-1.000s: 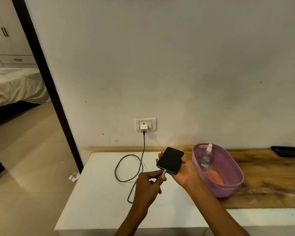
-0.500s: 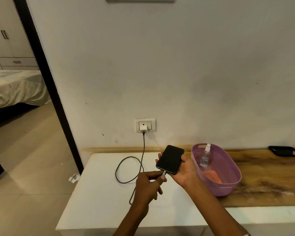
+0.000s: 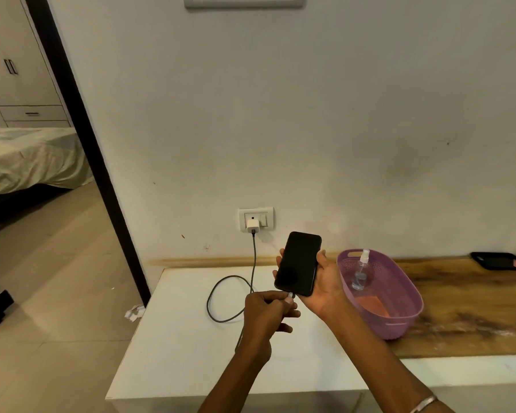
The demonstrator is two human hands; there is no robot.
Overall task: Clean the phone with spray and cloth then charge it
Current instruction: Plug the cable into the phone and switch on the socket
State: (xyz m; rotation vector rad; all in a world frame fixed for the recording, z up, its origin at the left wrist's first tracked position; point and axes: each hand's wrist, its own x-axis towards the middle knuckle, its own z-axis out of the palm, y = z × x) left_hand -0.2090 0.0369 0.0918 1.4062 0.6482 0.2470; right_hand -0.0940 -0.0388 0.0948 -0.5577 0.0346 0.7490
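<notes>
The right hand is cradling the phone from beneath and from its right side, fingers wrapping the edges, with the dark screen facing up toward the camera. The phone is hanging in the air above the white table, its long axis running from the lower edge near the body up and slightly right toward the wall. The left hand is sitting just below that lower edge, its fingers pinching the plug end of the charging cable tight against the bottom of the phone; whether the plug is fully seated cannot be told. So the port is lying just ahead and to the right of the left fingertips, and any push should be running along the phone's length, up and away. The cable is looping loosely over the table and rising to the charger in the wall socket, so slack looks ample. The purple basket, holding the spray bottle and the orange cloth, is standing just beside the right wrist, while the table is open to the left.
</notes>
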